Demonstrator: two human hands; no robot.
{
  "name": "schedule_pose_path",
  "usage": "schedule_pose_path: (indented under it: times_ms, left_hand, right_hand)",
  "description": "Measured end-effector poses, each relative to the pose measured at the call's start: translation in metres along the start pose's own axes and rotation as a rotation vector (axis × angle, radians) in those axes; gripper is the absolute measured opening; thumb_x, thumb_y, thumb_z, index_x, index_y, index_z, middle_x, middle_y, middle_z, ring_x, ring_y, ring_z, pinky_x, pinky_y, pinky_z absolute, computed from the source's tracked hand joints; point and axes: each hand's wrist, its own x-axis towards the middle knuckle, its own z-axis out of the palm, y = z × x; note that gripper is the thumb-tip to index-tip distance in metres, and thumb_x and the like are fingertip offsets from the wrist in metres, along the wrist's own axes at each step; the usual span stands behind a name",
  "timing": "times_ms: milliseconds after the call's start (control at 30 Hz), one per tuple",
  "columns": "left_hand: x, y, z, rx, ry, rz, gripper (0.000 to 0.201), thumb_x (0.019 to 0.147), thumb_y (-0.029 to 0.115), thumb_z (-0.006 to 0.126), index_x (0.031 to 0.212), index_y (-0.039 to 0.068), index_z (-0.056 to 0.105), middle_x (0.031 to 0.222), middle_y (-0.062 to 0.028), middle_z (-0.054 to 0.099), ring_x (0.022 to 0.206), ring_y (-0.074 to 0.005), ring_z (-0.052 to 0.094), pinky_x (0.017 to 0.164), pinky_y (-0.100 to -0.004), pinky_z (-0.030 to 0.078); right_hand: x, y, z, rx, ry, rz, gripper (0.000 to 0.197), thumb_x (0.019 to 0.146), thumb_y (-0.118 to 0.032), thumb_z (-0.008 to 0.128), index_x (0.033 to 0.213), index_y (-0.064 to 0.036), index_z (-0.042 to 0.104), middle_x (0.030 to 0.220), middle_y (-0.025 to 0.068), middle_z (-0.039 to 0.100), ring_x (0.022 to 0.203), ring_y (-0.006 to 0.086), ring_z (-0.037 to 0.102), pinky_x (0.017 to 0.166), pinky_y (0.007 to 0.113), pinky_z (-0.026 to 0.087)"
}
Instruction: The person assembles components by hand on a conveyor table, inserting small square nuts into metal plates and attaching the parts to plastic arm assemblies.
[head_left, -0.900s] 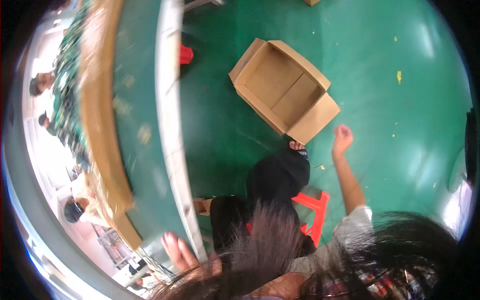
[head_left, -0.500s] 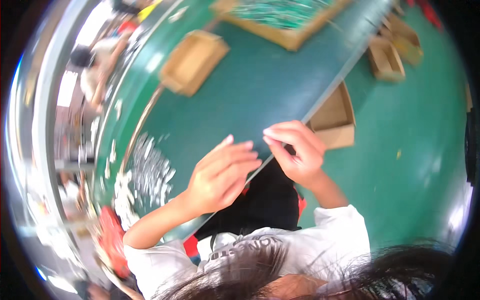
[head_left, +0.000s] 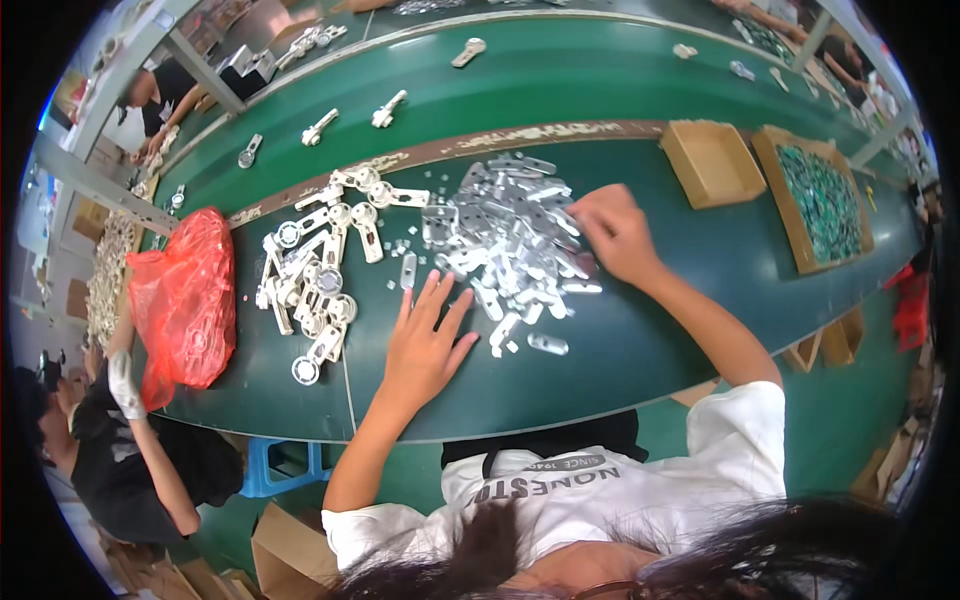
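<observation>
While right hand (head_left: 618,236) meets silvery pile (head_left: 508,222) | left: white parts (head_left: 328,280), then red bag (head_left: 198,300)

The left hand (head_left: 425,350) is palm down, fingers spread, its forearm (head_left: 372,445) crossing the near edge of the tabletop (head_left: 640,345). The right hand (head_left: 618,237) is farther from that edge, fingers curled, elbow bent.

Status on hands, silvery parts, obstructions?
Left hand spread, right hand curled, both at silvery parts. Parts heaped loose on table. White round-headed parts leftward, not blocking.
</observation>
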Motion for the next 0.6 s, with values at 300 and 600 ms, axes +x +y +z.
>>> schedule_pose_path:
  times_ms: [300,600]
  left_hand:
    - [0.037,-0.039,-0.027,-0.247,-0.048,-0.176,0.041,0.082,0.016,0.064,0.119,0.005,0.053,0.133,-0.0183,0.042,0.125,-0.0392,0.039,0.101,-0.0486,0.035]
    - [0.032,-0.057,-0.014,-0.26,0.201,-0.268,0.029,0.079,0.001,0.062,0.107,0.004,0.063,0.118,-0.0141,0.056,0.115,-0.0337,0.052,0.097,-0.0481,0.04]
  right_hand:
    - [0.04,0.037,0.033,-0.421,-0.356,0.144,0.054,0.091,-0.027,0.051,0.135,0.0,0.037,0.142,0.021,0.032,0.133,0.0352,0.028,0.109,0.043,0.023]
    - [0.079,0.018,0.052,0.14,0.026,0.273,0.017,0.091,-0.008,0.049,0.094,0.0041,0.061,0.094,0.0139,0.061,0.09,0.0252,0.058,0.079,0.033,0.045]
